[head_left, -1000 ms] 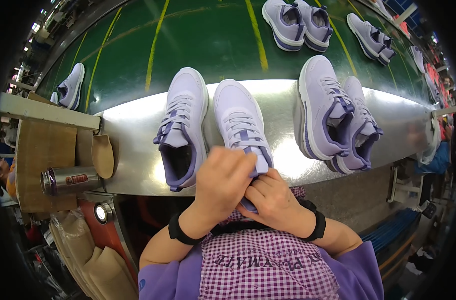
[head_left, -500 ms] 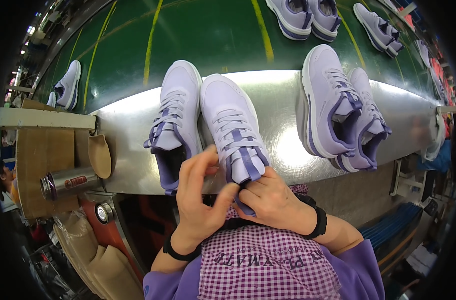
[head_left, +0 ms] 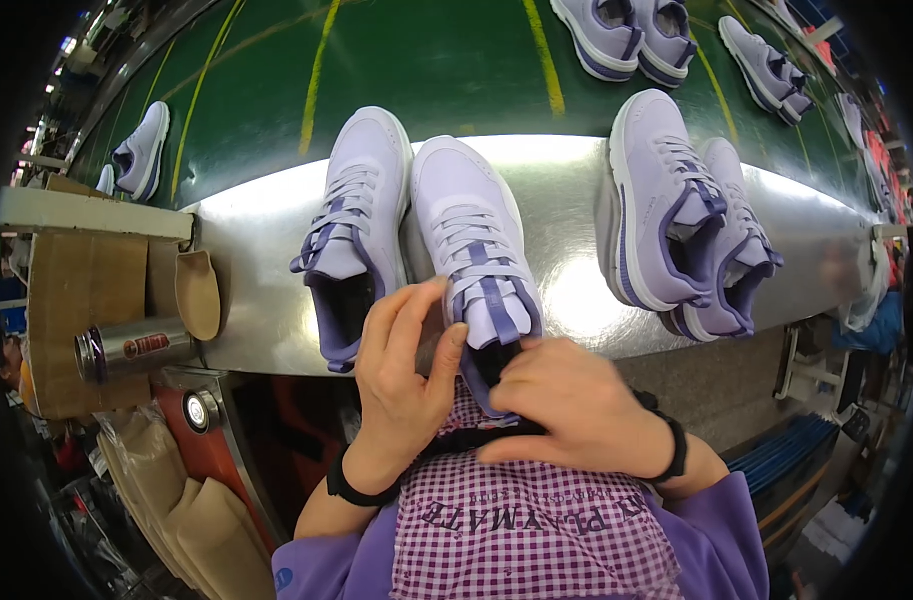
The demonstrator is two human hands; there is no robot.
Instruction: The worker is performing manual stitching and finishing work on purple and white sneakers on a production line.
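There was the shoe (head_left: 472,225), right between the two hands — toe up on the ledge (head_left: 262,300), heel jutting past the edge toward the apron (head_left: 537,520), a pose that probably put the opening within easy reach! The left hand (head_left: 402,370) flanked the collar, thumb and fingers spread well apart, fingertips by the left side, seemingly there to steady it. On the other flank, the right hand (head_left: 572,405) was blurred at the rear of the opening, fingers curled, thumb stretched out below the heel; whether it pinched the rim, you couldn't tell. Just to the left stood the mate (head_left: 362,185), toe pointing the same way, likely set there to keep the two together. Another pair (head_left: 667,230) sat well off to the right — apart, perhaps, to leave the arms room
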